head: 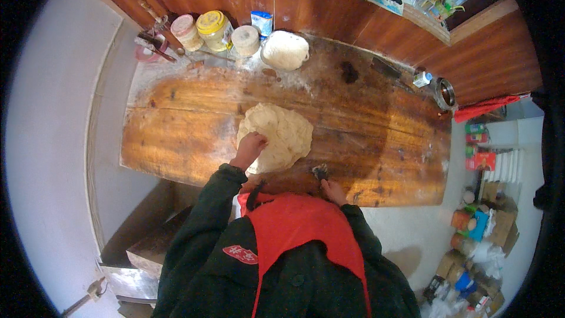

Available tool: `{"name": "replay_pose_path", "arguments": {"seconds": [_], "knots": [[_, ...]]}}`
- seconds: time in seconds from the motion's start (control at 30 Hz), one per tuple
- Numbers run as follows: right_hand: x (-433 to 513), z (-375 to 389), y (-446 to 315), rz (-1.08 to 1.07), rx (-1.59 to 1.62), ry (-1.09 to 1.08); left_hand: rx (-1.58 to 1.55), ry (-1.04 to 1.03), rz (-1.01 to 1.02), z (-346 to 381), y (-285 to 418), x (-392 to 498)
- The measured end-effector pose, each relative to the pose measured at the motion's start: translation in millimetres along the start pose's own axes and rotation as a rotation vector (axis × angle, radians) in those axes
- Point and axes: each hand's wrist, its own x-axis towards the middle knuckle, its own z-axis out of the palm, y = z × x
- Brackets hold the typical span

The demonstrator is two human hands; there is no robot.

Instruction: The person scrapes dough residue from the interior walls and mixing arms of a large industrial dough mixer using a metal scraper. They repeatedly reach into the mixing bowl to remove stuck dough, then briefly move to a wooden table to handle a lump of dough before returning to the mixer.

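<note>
A large, lumpy slab of pale dough (282, 137) lies on the wooden work board (185, 128), near its front edge. My left hand (250, 148) is over the dough's left part, fingers bent and bunched; whether they pinch any dough cannot be told. To the right of the dough, at the board's front edge, my right hand (333, 190) is closed on the handle of a small dark scraper or brush (320, 172) with pale bits on its head. Its exact kind is unclear.
Along the back stand a white flour basin (285, 51), a yellow-lidded jar (215, 31), lidded tubs (187, 32) and a blue packet (262, 24). At the back right are a cleaver-like blade (386, 68), a small bottle (422, 79) and a round metal container (444, 93). A wall borders the left.
</note>
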Motion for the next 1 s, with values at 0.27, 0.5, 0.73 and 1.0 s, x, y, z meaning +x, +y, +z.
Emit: {"name": "replay_pose_path", "arguments": {"seconds": [0.27, 0.5, 0.73, 1.0], "knots": [[14.2, 20.5, 87.6, -0.077, -0.087, 0.192, 0.077, 0.129, 0.08, 16.6, 31.1, -10.9], [4.4, -6.6, 51.1, -0.089, 0.006, 0.114, 0.275, 0.243, -0.024, 43.3, 71.3, -38.9], [51.8, -20.8, -94.8, -0.221, -0.042, -0.262, 0.12, -0.066, 0.0, 31.5, 20.3, -20.7], [88.0, 32.7, -81.6, -0.225, -0.028, -0.348, -0.019, -0.028, -0.047, 3.9, 38.5, -57.9]]}}
